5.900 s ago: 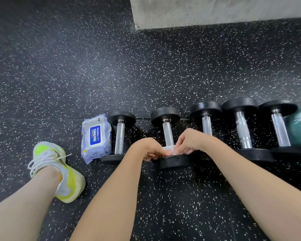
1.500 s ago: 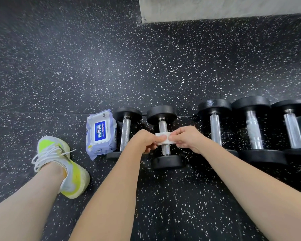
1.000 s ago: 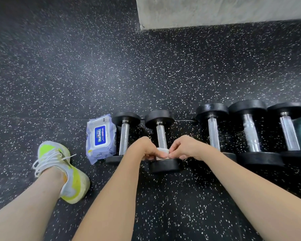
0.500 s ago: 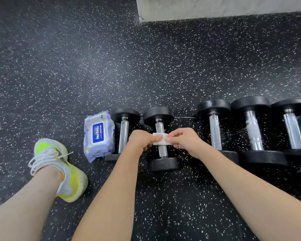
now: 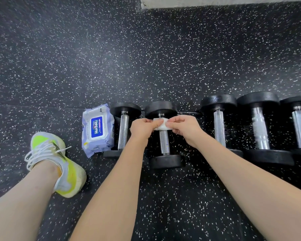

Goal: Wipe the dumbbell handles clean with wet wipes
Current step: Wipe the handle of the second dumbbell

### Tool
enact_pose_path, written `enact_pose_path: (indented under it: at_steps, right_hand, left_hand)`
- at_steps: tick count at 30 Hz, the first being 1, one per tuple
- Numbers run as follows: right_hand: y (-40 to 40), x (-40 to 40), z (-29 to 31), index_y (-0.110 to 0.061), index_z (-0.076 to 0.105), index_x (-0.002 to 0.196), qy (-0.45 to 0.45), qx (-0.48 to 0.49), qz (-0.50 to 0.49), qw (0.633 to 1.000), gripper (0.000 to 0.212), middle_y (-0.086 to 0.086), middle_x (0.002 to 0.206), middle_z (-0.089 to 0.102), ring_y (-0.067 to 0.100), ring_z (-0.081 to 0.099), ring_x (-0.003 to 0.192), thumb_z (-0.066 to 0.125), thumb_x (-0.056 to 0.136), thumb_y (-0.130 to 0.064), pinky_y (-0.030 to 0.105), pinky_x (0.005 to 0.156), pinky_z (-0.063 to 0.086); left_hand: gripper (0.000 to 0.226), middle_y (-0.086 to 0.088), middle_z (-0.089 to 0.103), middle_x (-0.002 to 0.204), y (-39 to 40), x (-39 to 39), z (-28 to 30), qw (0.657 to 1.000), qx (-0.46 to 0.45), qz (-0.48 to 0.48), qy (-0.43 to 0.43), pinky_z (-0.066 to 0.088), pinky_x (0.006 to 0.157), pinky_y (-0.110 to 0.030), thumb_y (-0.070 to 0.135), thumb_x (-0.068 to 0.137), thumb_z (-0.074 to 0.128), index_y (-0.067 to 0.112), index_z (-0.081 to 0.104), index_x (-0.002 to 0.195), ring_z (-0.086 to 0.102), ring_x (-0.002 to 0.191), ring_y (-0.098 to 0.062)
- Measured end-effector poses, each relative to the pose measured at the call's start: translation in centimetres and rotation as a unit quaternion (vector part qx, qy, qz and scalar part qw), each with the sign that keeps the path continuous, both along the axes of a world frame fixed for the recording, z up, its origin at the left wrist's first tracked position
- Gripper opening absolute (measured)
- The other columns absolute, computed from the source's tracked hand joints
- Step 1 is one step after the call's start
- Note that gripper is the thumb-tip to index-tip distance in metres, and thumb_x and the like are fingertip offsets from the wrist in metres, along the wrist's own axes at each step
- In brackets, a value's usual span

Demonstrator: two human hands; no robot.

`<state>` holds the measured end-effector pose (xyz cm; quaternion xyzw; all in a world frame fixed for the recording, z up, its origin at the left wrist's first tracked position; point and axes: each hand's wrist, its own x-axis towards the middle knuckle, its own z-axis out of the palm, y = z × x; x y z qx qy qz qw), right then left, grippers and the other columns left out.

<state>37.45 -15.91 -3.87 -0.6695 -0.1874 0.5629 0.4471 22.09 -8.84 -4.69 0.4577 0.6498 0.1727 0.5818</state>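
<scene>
Only readable text: "HuiBaiLi" in white letters on the blue label of the flip lid on the wet wipes pack (image 5: 98,130), running sideways along the label. A line of smaller print beside it is too small to read. The brand repeats in small dark lettering near the pack's lower edge, roughly legible. No numbers or markings legible on the dumbbells (image 5: 164,134).

floor (image 5: 111,58): black speckled rubber | sneaker (image 5: 59,164): yellow-white, on floor | concrete block (image 5: 215,1): top edge
</scene>
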Motion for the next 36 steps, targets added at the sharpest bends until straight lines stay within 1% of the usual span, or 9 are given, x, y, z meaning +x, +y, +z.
enact_pose_path:
  at_steps: [5,9,14,18,22,26,29,31,36]
  right_hand:
    - [1.3,-0.7,0.4,-0.013,0.070,0.078,-0.005,-0.015,-0.055,0.998,0.014,0.003,0.076,0.069,0.012,0.059,0.069,0.082,0.081,-0.004,0.021,0.063,0.051]
    - [0.9,-0.6,0.5,-0.010,0.066,0.080,0.043,-0.035,-0.056,0.997,0.015,0.005,0.079,0.066,0.012,0.059,0.069,0.078,0.084,-0.001,0.021,0.065,0.053]
    - [-0.7,0.5,1.5,-0.009,0.067,0.083,0.029,-0.075,0.046,0.996,0.015,0.004,0.077,0.067,0.010,0.061,0.065,0.080,0.082,-0.001,0.026,0.072,0.058]
    - [-2.2,1.0,1.9,-0.009,0.068,0.086,-0.020,-0.113,0.150,0.982,0.015,0.001,0.058,0.058,0.007,0.062,0.055,0.082,0.081,-0.005,0.031,0.079,0.059]
    - [-3.3,1.0,2.2,-0.008,0.069,0.084,-0.054,-0.110,0.223,0.967,0.016,0.001,0.060,0.064,0.005,0.060,0.052,0.083,0.079,-0.004,0.023,0.062,0.052]
    - [-4.0,0.4,2.5,-0.013,0.073,0.075,-0.122,-0.106,0.297,0.941,0.012,0.008,0.072,0.065,0.011,0.053,0.058,0.085,0.075,-0.009,0.020,0.057,0.046]
    - [-4.2,0.2,2.3,-0.018,0.073,0.070,-0.136,-0.075,0.279,0.947,0.015,0.004,0.068,0.067,0.015,0.052,0.064,0.086,0.071,-0.009,0.028,0.061,0.046]
    - [-4.2,0.0,2.1,-0.017,0.073,0.073,-0.142,-0.056,0.247,0.957,0.015,0.000,0.069,0.069,0.014,0.057,0.067,0.085,0.072,-0.009,0.029,0.066,0.050]
    - [-3.8,-0.1,1.2,-0.016,0.073,0.076,-0.103,-0.033,0.157,0.982,0.016,0.005,0.077,0.072,0.019,0.061,0.074,0.088,0.072,-0.014,0.037,0.072,0.051]
  left_hand:
    - [0.035,0.003,0.059,0.066,-0.4,1.1,-0.1,0.996,0.020,0.089,-0.005,0.041,0.060,-0.026,0.036,0.075,0.089,0.016,0.062,0.067,0.047,0.057,-0.012]
    - [0.037,0.001,0.055,0.062,-0.3,0.9,0.4,0.997,-0.034,0.065,-0.004,0.039,0.048,-0.023,0.040,0.077,0.087,0.012,0.063,0.078,0.043,0.051,-0.013]
    - [0.044,0.002,0.053,0.062,0.8,-1.1,0.9,0.983,-0.145,-0.093,0.061,0.034,0.045,-0.019,0.041,0.075,0.088,0.004,0.072,0.092,0.043,0.050,-0.007]
    - [0.045,0.003,0.053,0.059,0.5,-1.9,1.3,0.948,-0.163,-0.242,0.128,0.032,0.047,-0.023,0.047,0.074,0.087,0.008,0.071,0.089,0.041,0.053,-0.011]
    - [0.051,-0.001,0.050,0.057,-0.4,-1.9,1.9,0.907,-0.140,-0.352,0.182,0.031,0.052,-0.027,0.054,0.067,0.088,0.010,0.065,0.076,0.038,0.048,-0.016]
    - [0.045,-0.004,0.051,0.063,-1.1,-1.7,3.0,0.859,-0.104,-0.454,0.213,0.034,0.049,-0.025,0.047,0.078,0.083,0.005,0.068,0.077,0.039,0.049,-0.016]
    - [0.056,-0.005,0.053,0.062,-1.1,-2.0,2.9,0.881,-0.097,-0.423,0.188,0.033,0.050,-0.026,0.043,0.072,0.088,-0.007,0.073,0.091,0.040,0.049,-0.016]
    - [0.058,-0.005,0.054,0.060,-1.0,-2.3,2.7,0.906,-0.083,-0.378,0.171,0.034,0.054,-0.027,0.042,0.069,0.091,-0.009,0.073,0.091,0.041,0.051,-0.017]
    - [0.039,0.002,0.048,0.053,-0.3,-2.4,2.1,0.952,-0.052,-0.266,0.140,0.031,0.050,-0.025,0.037,0.068,0.093,0.006,0.069,0.075,0.038,0.047,-0.013]
